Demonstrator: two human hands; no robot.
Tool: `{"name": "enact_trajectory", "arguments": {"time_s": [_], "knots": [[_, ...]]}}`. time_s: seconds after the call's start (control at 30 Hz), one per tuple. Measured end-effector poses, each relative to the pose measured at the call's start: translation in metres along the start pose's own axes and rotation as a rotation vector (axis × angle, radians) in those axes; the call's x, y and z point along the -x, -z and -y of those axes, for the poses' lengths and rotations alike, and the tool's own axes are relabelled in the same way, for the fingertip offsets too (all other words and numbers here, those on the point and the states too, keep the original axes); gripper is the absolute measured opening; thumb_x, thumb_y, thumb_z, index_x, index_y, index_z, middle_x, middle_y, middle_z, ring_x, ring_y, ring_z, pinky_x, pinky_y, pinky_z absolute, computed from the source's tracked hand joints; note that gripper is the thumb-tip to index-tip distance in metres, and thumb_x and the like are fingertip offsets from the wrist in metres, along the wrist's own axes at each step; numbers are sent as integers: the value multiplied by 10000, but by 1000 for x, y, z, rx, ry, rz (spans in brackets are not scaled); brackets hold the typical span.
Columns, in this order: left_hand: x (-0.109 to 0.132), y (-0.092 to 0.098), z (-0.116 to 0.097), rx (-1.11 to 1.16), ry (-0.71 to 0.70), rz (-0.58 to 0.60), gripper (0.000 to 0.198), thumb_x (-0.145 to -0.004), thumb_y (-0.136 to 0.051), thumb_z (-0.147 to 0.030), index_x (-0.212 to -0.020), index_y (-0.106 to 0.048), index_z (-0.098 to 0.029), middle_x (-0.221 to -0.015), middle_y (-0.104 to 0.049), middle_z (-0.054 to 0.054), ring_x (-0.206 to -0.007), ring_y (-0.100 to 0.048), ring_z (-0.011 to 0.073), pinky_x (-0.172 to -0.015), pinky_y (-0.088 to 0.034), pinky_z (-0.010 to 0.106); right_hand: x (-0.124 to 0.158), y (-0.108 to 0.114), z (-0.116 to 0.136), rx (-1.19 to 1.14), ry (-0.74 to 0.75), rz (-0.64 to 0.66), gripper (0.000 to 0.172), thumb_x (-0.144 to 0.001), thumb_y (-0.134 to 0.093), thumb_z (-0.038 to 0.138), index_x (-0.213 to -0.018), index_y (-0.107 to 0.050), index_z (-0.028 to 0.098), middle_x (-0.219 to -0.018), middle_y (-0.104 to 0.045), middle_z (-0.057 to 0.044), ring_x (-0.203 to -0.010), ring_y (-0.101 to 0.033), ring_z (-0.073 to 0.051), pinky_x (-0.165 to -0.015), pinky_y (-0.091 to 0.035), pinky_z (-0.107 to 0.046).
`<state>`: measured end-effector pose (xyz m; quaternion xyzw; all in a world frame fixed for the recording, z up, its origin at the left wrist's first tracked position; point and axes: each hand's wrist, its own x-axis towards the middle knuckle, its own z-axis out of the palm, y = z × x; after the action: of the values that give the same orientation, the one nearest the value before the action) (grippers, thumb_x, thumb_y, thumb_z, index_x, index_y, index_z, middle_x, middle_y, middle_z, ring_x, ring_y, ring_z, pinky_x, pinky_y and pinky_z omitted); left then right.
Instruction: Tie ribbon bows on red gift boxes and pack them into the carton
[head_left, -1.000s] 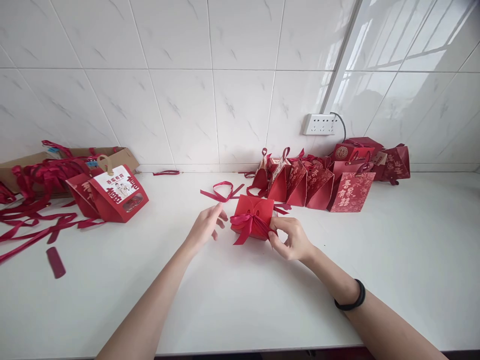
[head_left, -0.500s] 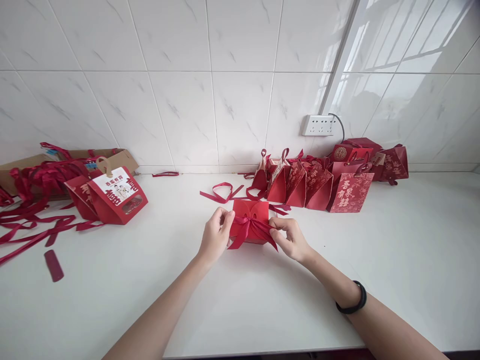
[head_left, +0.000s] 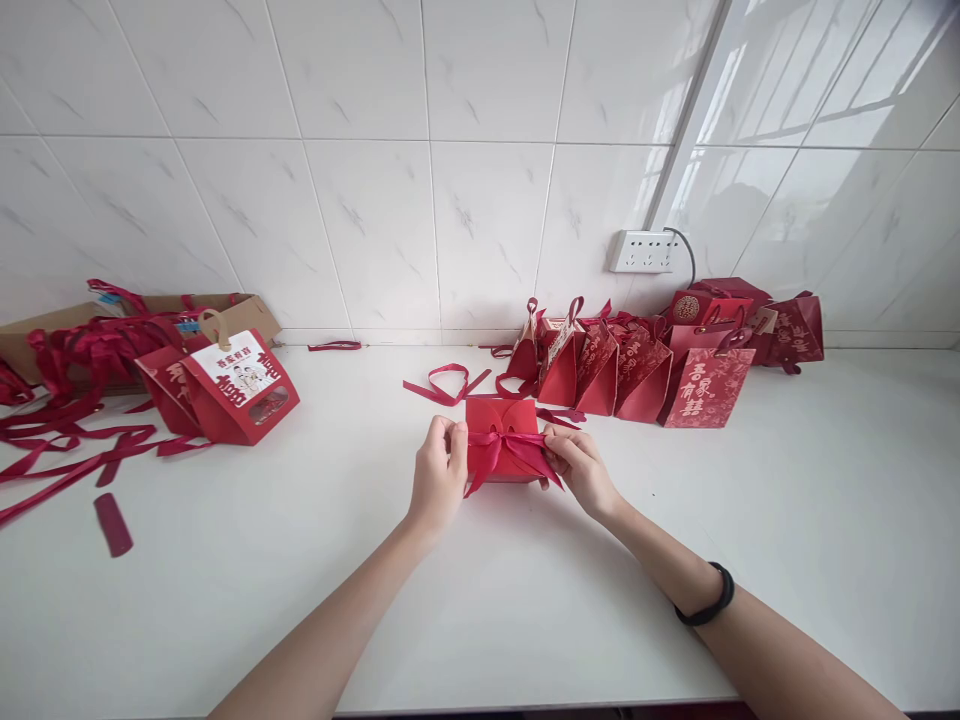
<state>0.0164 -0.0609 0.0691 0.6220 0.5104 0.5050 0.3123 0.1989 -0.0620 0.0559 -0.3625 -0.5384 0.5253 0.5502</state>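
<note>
One box (head_left: 501, 418) sits mid-counter (head_left: 480, 600), long axis left-right, curved flaps facing up. One ribbon (head_left: 501, 447) is tied across it. Left hand (head_left: 437, 480) and right hand (head_left: 581, 470) each have fingers clamped on a ribbon end. Two window boxes (head_left: 240, 385) far left. Bags (head_left: 641, 380) far right overlap, can't count.

Over on the left, a windowed red box (head_left: 244, 385) leans beside a cardboard carton (head_left: 251, 311) spilling a tangle of ribbons (head_left: 71, 355), with a dark red strip (head_left: 113, 524) lying alone on the white counter (head_left: 825, 500). Back right, a row of red gift bags (head_left: 637, 375) lines the tiled wall (head_left: 375, 200) under a white socket (head_left: 643, 251), and a loose ribbon loop (head_left: 444, 385) sits just left of them.
</note>
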Motion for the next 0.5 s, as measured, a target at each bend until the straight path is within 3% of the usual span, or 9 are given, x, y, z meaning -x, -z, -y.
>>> {"name": "enact_trajectory", "arguments": {"time_s": [0.17,0.3,0.5], "knots": [[-2,4,1,103,76,22,332,-881,-380,-496,-707,-322,-219,-596,-336,-53,-436,-331,80,-394,-322,201,1,-3,7,177,94,83,353,-806,-580,469,-638,-440,192,-674,-466,11,-617,-477,-122,-596,-440,-283],[-4,5,-1,206,128,88,343,-834,-445,-550,-779,-329,-231,-610,-349,-72,-395,-337,68,-349,-331,197,0,-4,7,284,59,65,380,-798,-595,474,-627,-406,192,-649,-455,29,-607,-460,-110,-604,-402,-272],[-6,6,-4,67,98,87,472,-715,-642,-391,-1086,-387,-249,-769,-435,-45,-554,-494,79,-427,-375,168,-2,-3,4,218,61,125,384,-779,-626,451,-642,-375,195,-661,-443,39,-598,-447,-99,-589,-395,-268]]}}
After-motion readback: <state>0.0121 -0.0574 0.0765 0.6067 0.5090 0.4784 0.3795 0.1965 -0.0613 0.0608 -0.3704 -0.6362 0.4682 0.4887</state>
